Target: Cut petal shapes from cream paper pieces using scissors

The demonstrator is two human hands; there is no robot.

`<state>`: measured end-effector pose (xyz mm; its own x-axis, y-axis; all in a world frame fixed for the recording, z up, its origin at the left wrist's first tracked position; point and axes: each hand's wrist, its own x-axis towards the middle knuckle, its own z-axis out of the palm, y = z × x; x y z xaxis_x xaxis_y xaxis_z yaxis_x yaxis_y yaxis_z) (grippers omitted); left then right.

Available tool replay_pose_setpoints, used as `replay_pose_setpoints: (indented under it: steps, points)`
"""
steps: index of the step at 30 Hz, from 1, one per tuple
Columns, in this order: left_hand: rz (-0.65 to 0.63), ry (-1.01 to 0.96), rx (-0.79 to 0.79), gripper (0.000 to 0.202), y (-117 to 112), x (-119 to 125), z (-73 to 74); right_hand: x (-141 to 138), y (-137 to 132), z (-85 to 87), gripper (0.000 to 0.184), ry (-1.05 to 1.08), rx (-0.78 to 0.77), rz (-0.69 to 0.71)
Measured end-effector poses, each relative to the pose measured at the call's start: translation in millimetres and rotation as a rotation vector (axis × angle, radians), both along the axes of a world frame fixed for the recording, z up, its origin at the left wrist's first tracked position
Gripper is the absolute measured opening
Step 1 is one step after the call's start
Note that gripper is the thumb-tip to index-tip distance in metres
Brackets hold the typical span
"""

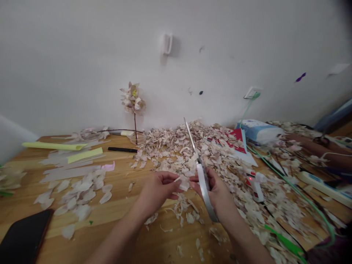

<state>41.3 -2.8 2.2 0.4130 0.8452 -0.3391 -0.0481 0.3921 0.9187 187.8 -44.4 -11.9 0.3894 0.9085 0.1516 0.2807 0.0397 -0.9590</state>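
Both hands pinched one small pale petal [183,182]; left hand [159,187] fingertip grip, right hand [213,190] also clasped silver scissors [202,179], blades shut.

**White wall, wooden table**

A plain white wall [82,55] rises behind a wooden table [121,216]. A white hook [167,44] sticks to the wall, and a wall socket [252,92] sits lower to the right. Small dark marks and a purple scrap [300,77] dot the wall. Soft, even light falls throughout.
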Motion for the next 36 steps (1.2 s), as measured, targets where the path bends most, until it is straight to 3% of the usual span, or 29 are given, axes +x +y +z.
replay_pose_setpoints:
  steps: [10,17,23,28,33,36]
  points:
    - [0.002,-0.054,0.022,0.018,3,-5,-1.0,-3,0,-5.4,0.036,0.099,0.000,0.003]
    - [0.222,-0.145,0.066,0.022,3,-4,1.4,11,-14,-13.8,0.035,0.091,-0.055,-0.018]
    - [0.290,-0.290,0.002,0.021,1,-6,5.1,26,-38,-37.8,0.039,-0.243,-0.206,-0.010]
    - [0.336,-0.371,-0.054,0.018,2,-7,4.3,26,-53,-41.7,0.047,-0.331,-0.269,0.159]
    - [0.387,-0.333,0.094,0.018,0,-7,7.6,28,-54,-50.6,0.064,-0.357,-0.296,0.090]
    - [0.489,-0.305,0.220,0.019,-3,-6,8.9,27,-55,-54.5,0.048,-0.296,-0.231,0.118]
